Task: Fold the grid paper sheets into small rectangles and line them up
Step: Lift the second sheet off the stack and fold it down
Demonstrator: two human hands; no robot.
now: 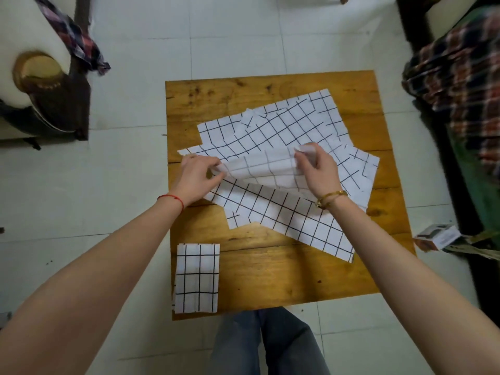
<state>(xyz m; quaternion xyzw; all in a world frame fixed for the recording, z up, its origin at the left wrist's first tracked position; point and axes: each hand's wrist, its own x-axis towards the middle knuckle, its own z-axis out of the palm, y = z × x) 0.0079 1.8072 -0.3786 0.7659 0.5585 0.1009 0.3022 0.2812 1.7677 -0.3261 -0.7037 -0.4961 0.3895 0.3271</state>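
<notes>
Left grip (198,175) and right grip (315,165) each pinch a corner of 1 grid sheet (266,169), curling it over (underside up) at bench (270,272) centre atop loose sheets (270,125). 1 folded rectangle (196,277) lies at near-left corner.

Home living room, white tiled floor (230,50), upholstered armchair (32,77), low wooden table (270,280)

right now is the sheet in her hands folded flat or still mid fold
Mid fold. The lifted sheet curves up off the pile, its edge pinched by the left hand and right hand, not yet creased.
</notes>
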